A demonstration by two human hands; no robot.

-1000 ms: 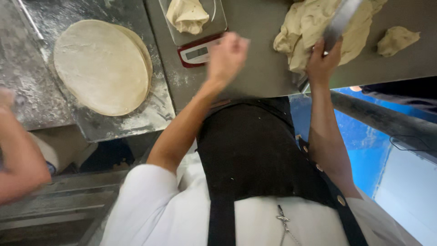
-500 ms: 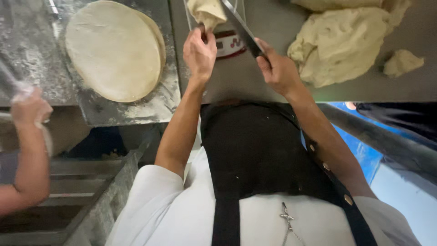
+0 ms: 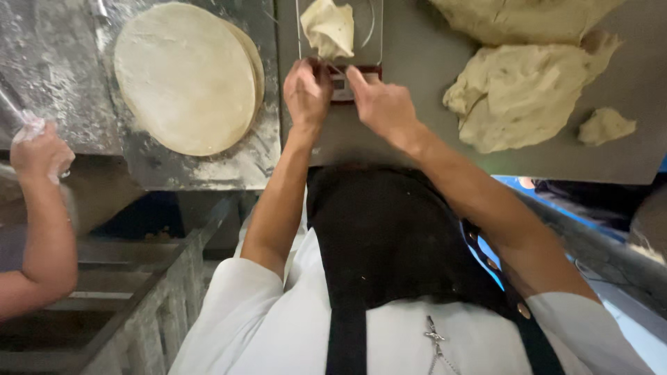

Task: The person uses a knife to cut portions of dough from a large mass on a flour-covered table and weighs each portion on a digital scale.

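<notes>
A small piece of dough lies on the clear tray of a kitchen scale at the far edge of the grey counter. My left hand is curled at the scale's front, its fingertips pinched on the lower tip of that piece. My right hand is beside it, fingers stretched toward the scale's red front, with nothing visible in it. A large mass of dough lies to the right of my right hand.
A stack of rolled flat dough rounds rests on a floured metal surface at the left. Another person's floured hand grips a thin rod at the far left. A small dough lump and more dough lie right.
The flat blade that my right hand held over the scale is no longer visible. Both hands have come down to the scale's front edge. The other person's hand has lowered slightly.
</notes>
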